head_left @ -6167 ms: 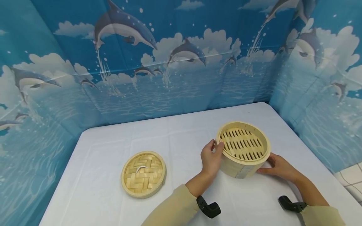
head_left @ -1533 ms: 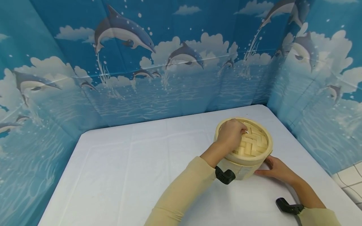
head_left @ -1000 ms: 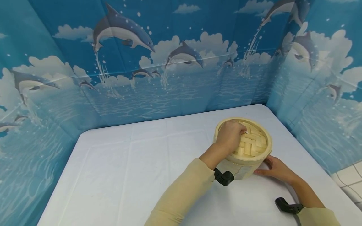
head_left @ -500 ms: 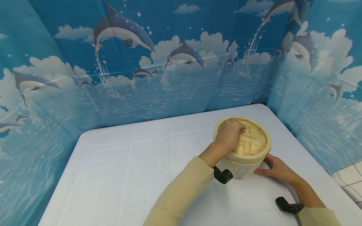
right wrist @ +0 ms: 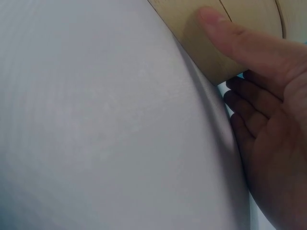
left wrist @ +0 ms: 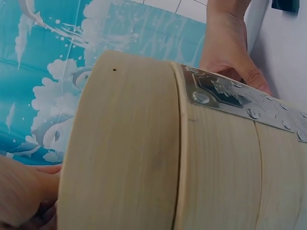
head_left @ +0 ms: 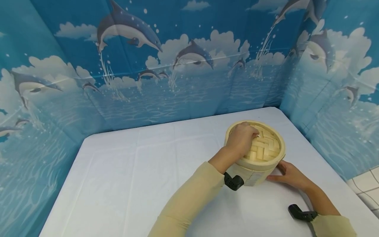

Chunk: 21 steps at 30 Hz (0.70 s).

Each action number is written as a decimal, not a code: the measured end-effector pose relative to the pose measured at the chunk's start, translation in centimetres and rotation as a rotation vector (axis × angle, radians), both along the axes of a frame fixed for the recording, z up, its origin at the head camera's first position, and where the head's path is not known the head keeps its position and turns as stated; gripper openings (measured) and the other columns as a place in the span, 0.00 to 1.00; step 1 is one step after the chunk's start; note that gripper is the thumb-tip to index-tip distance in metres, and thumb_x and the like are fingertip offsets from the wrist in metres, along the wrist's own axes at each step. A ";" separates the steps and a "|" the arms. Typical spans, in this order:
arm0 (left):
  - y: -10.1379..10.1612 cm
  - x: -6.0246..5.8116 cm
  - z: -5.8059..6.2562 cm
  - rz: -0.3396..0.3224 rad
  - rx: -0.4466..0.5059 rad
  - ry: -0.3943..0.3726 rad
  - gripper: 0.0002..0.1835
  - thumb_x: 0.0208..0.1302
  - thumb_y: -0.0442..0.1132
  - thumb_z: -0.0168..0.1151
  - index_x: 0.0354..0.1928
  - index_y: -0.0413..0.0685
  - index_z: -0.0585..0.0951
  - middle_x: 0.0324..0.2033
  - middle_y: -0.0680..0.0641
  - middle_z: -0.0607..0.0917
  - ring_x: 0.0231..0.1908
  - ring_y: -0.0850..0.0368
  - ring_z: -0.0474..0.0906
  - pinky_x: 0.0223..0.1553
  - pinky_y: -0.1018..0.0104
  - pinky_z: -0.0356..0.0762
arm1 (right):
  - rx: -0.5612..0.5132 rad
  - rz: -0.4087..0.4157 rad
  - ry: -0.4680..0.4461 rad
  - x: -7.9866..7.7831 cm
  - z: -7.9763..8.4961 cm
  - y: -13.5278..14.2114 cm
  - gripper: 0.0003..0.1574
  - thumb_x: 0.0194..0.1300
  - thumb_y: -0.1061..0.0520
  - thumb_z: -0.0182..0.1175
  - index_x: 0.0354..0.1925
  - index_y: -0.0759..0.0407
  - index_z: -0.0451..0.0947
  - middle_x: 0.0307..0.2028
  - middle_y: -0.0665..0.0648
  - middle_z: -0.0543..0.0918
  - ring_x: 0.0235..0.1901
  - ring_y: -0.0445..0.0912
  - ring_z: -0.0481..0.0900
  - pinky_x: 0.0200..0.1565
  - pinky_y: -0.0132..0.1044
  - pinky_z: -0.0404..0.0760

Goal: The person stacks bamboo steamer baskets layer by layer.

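Note:
A round bamboo steamer [head_left: 251, 176] stands at the right of the table, with its woven lid [head_left: 263, 148] on top. My left hand [head_left: 241, 138] reaches over the lid and pinches the small white handle at its middle. In the left wrist view, the lid's plain band [left wrist: 124, 143] sits against the steamer's upper edge, a thin dark seam between them. My right hand [head_left: 290, 174] holds the steamer low on its right side. The right wrist view shows the thumb [right wrist: 230, 38] on the steamer wall and the other fingers bent close by its bottom edge.
A white cloth covers the table [head_left: 133, 184]. A blue dolphin-print curtain [head_left: 189, 95] hangs behind it and along both sides. A metal plate with rivets [left wrist: 216, 93] is fixed to the steamer's side. White tiles [head_left: 365, 184] show past the right edge.
The lid lay on the table at the left 6.2 seconds ago; it now covers the slatted steamer. My left hand has gone from the steamer's rim to the lid's handle. My right hand stays put.

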<state>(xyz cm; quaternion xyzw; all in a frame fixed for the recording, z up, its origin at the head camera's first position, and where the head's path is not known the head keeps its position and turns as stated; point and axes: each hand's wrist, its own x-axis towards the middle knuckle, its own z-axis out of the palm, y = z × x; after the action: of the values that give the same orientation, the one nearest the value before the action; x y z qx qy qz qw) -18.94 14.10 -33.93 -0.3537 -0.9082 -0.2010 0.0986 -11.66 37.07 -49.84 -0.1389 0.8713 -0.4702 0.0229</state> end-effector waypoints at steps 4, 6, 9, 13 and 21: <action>0.1 -0.1 0.1 0.000 -0.005 0.006 0.11 0.64 0.44 0.55 0.41 0.59 0.86 0.33 0.59 0.81 0.36 0.69 0.73 0.38 0.85 0.67 | -0.002 0.004 0.002 0.0 0.0 0.0 0.48 0.52 0.57 0.69 0.67 0.55 0.58 0.58 0.29 0.60 0.56 0.21 0.50 0.51 0.12 0.52; 0.1 0.0 0.1 0.006 -0.015 0.002 0.11 0.65 0.44 0.55 0.41 0.59 0.86 0.33 0.59 0.81 0.36 0.69 0.73 0.37 0.85 0.67 | -0.008 0.010 0.011 -0.1 0.1 0.0 0.48 0.51 0.58 0.69 0.67 0.56 0.57 0.58 0.29 0.60 0.57 0.21 0.50 0.51 0.12 0.52; 0.2 0.3 0.2 0.014 -0.036 0.006 0.11 0.65 0.43 0.54 0.40 0.60 0.86 0.32 0.59 0.80 0.35 0.69 0.73 0.35 0.84 0.67 | -0.014 0.019 0.027 -0.2 0.1 0.1 0.50 0.51 0.59 0.70 0.68 0.57 0.56 0.58 0.28 0.61 0.58 0.21 0.49 0.51 0.11 0.52; 0.2 0.4 0.3 0.003 -0.021 0.022 0.10 0.65 0.43 0.55 0.40 0.59 0.86 0.33 0.59 0.82 0.35 0.69 0.73 0.36 0.84 0.67 | -0.013 0.022 0.032 -0.2 0.2 0.2 0.51 0.50 0.60 0.70 0.68 0.57 0.55 0.57 0.27 0.61 0.58 0.20 0.49 0.51 0.11 0.52; -0.1 0.3 0.4 0.003 -0.011 -0.005 0.10 0.64 0.44 0.56 0.41 0.59 0.86 0.33 0.59 0.81 0.35 0.69 0.74 0.35 0.84 0.68 | -0.008 0.010 0.009 -0.2 0.0 0.2 0.49 0.51 0.58 0.70 0.67 0.58 0.57 0.57 0.27 0.61 0.57 0.20 0.50 0.51 0.11 0.52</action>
<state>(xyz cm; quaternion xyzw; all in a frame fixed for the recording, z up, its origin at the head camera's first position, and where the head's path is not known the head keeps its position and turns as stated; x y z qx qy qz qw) -18.68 14.03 -33.56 -0.3525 -0.9100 -0.1968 0.0947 -11.88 37.25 -49.81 -0.1456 0.8688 -0.4727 0.0210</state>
